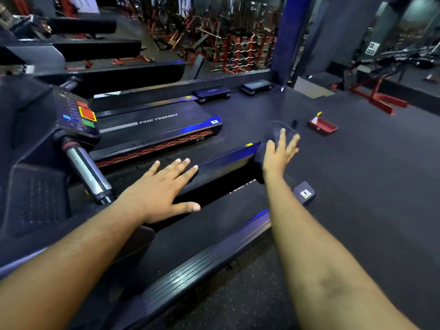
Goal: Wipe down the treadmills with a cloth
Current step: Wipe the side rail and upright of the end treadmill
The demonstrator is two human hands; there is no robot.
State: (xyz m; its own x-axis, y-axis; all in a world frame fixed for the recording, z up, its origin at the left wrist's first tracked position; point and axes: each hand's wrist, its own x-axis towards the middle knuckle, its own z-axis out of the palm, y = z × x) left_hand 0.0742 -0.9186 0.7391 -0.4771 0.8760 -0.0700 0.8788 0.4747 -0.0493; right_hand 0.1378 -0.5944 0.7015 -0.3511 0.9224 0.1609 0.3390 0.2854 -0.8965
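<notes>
A dark treadmill (pixel 214 234) runs from lower left toward the centre right beneath both my arms. My left hand (pixel 164 189) lies flat, fingers spread, on its far side rail. My right hand (pixel 279 153) presses a dark cloth (pixel 273 132) onto the rear end of that same rail, fingers spread over the cloth. A second treadmill (pixel 157 125), lettered "PUSH YOURSELF", stands parallel just beyond, its console (pixel 78 115) with coloured buttons at left.
A chrome and black handlebar (pixel 85 170) angles down at left. A red dustpan (pixel 322 126) lies on the dark floor to the right. Two step platforms (pixel 212 93) sit by the back wall. A blue pillar (pixel 288 39) and red weight racks (pixel 238 44) stand behind.
</notes>
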